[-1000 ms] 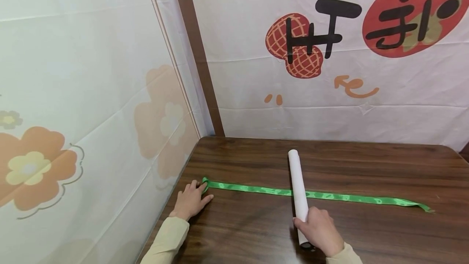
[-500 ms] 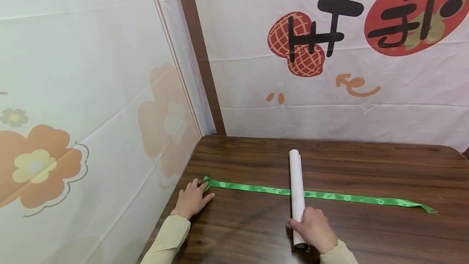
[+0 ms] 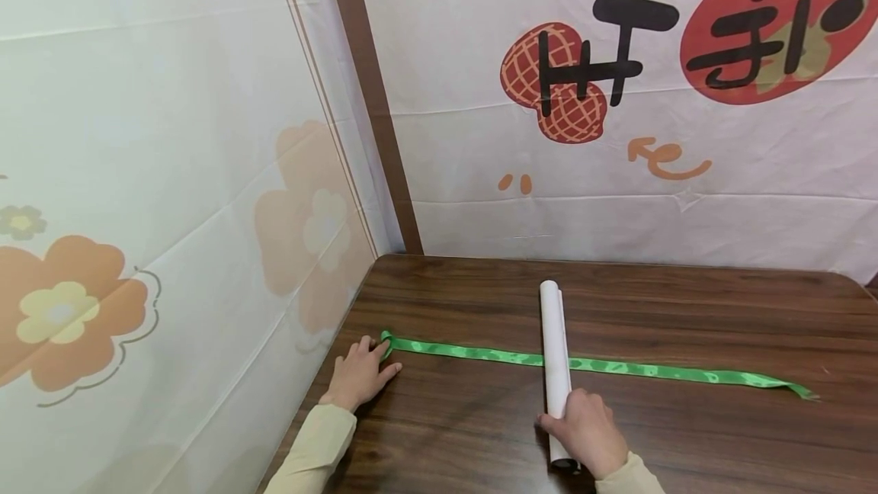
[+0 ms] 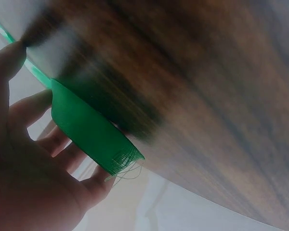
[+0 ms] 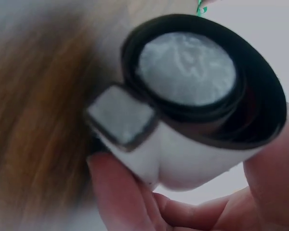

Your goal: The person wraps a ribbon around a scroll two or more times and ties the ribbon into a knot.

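Observation:
A long green satin ribbon (image 3: 473,352) lies across the brown wooden table. My left hand (image 3: 358,376) rests at its left end, fingers spread, with a fingertip pressing the ribbon where it curls up. In the left wrist view the ribbon's frayed end (image 4: 98,130) stands up against my fingertips, and my thumb is apart from them. My right hand (image 3: 591,429) grips the near end of a rolled-up white scroll (image 3: 555,349), which lies across the ribbon and hides a short stretch of it. The right wrist view shows the scroll's round black end (image 5: 188,67) beside a small square rod end (image 5: 121,115).
The ribbon's right tip (image 3: 799,387) is twisted and frayed. A printed cloth with flowers (image 3: 75,311) hangs close along the table's left side. Another printed cloth (image 3: 466,151) stands behind the table's back edge.
The scroll's near end has swung slightly left and toward me with my right hand, so it lies straighter. My left hand and the ribbon have kept their places.

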Demonstrator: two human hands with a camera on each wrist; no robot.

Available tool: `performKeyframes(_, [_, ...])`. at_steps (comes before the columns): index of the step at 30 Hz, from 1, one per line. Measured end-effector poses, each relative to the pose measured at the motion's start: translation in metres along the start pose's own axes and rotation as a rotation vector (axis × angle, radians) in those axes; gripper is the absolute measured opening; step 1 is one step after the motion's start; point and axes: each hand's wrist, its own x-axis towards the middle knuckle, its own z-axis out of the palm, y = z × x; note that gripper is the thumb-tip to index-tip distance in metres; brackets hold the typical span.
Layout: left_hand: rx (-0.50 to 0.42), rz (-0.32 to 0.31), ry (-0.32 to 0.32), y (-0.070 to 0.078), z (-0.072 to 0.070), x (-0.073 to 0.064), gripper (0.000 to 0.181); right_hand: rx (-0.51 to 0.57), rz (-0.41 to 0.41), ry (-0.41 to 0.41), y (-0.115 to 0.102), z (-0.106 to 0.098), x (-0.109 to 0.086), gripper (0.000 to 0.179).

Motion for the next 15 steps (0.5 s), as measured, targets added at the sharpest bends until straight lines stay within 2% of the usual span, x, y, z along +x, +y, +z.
performKeyframes(15, [0.000,-0.007,-0.012,-0.0015,0.0020,0.0024,0.057,-0.032,0.017,0.000,-0.0008,0.0038,0.0027,0.043])
